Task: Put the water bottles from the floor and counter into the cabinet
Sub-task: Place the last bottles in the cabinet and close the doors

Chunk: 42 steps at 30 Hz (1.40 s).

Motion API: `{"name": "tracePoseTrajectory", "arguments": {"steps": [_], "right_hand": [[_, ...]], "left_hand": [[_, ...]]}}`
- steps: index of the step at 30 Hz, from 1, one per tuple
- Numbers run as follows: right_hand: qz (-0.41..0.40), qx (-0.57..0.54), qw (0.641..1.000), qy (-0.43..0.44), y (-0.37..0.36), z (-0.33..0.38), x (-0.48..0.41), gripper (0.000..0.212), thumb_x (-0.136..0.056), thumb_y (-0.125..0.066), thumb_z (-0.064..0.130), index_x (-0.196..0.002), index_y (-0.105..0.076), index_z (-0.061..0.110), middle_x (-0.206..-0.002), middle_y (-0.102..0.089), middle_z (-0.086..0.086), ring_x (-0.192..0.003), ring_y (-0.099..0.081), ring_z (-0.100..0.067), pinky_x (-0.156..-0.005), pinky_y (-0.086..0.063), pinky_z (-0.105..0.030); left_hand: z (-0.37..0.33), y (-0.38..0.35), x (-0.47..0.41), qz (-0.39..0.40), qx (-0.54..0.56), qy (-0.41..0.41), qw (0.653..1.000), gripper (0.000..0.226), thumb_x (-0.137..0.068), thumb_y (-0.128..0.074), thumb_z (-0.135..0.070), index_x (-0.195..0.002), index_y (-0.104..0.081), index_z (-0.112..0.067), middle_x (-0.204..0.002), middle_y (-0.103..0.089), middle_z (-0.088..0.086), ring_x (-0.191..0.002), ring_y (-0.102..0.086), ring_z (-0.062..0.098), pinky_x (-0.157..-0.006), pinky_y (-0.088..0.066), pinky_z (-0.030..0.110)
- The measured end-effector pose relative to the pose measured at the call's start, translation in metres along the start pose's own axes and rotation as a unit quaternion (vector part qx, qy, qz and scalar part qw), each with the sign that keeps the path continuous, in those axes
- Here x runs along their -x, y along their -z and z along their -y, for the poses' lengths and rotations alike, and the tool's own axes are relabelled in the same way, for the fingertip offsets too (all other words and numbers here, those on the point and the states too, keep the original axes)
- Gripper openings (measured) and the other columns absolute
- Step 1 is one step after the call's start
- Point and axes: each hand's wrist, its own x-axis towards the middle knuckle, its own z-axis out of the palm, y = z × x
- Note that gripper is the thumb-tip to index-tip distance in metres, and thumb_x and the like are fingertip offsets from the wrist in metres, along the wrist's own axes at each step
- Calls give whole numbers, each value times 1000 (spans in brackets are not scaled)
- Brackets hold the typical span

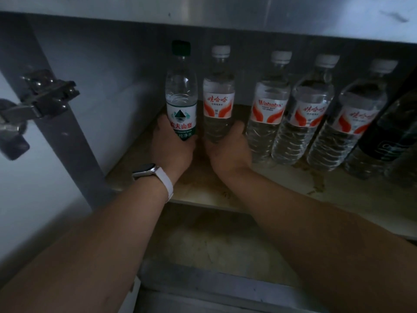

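Both my arms reach into the open cabinet (225, 201). My left hand (172, 146), a white watch on its wrist, grips the base of a green-capped bottle (181, 96) with a green label, held upright. My right hand (228, 152) grips the base of a white-capped bottle (218, 98) with a red and white label, right beside the green one. Three more white-capped bottles with red labels (269, 107) (308, 111) (350, 118) stand in a row on the shelf to the right. Whether the two held bottles rest on the shelf is hidden by my hands.
A dark bottle (388, 136) stands at the far right of the row. The cabinet's left wall carries a metal door hinge (42, 96). The counter's steel underside (203, 16) hangs low over the bottle caps. The shelf surface is stained. A lower ledge (225, 288) lies below.
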Motion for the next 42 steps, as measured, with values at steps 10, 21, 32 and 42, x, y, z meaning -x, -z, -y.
{"name": "tracePoseTrajectory", "arguments": {"steps": [10,21,32,42], "right_hand": [[16,-6,1000,26,1,-5,-1,60,-83,-72,40,-127,-38,16,-121,-59,-10,-109,-60,-28,-88,-54,-47],[152,-35,974,163,63,-18,43,55,-93,-59,44,-143,-37,34,-140,-46,6,-120,-47,-8,-96,-43,-29],[178,231,912,289,142,-54,65,56,-93,-44,52,-137,-51,18,-140,-52,-4,-127,-45,-28,-102,-38,-43],[339,293,875,184,268,-24,139,57,-85,-45,52,-120,-63,12,-121,-63,-11,-110,-57,-35,-90,-44,-42]], "left_hand": [[1,-2,3,-21,-6,4,1000,73,-84,-81,-29,-145,-42,-19,-147,-53,2,-135,-52,25,-106,-47,41],[-10,18,55,5,-66,-67,996,60,-93,-64,-43,-148,-42,-32,-148,-53,-3,-133,-52,22,-104,-48,45],[-37,44,139,116,-325,-266,900,49,-92,-59,-43,-133,-61,-16,-134,-61,11,-120,-55,34,-98,-45,48],[-137,119,232,271,-345,-262,860,51,-90,-56,-40,-130,-66,-11,-136,-61,17,-123,-57,39,-102,-44,55]]}}
